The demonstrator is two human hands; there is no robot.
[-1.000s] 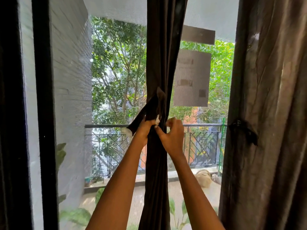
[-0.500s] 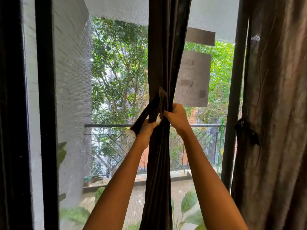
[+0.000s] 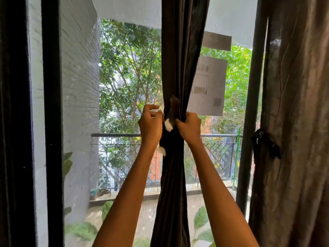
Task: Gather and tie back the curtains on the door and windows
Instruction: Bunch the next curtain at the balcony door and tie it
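Observation:
A dark brown curtain (image 3: 179,59) hangs gathered into a narrow bunch in the middle of the window. A dark tie-back strap (image 3: 171,111) with white ends is wrapped round it at hand height. My left hand (image 3: 151,124) is raised at the bunch's left side, fingers curled, pinching one end of the strap. My right hand (image 3: 188,127) grips the gathered curtain and strap from the right. One white strap end (image 3: 168,124) shows between my hands and another (image 3: 161,150) hangs below my left wrist.
A second brown curtain (image 3: 293,122) hangs at the right with a dark tie-back (image 3: 265,145) round it. Black window frame posts (image 3: 52,122) stand at left and right. Beyond the mesh screen are a balcony railing (image 3: 115,135), trees and potted leaves.
My left hand rose from under the strap to the left side of the bunch, pulling the strap end in. My right hand moved up and closed round the curtain.

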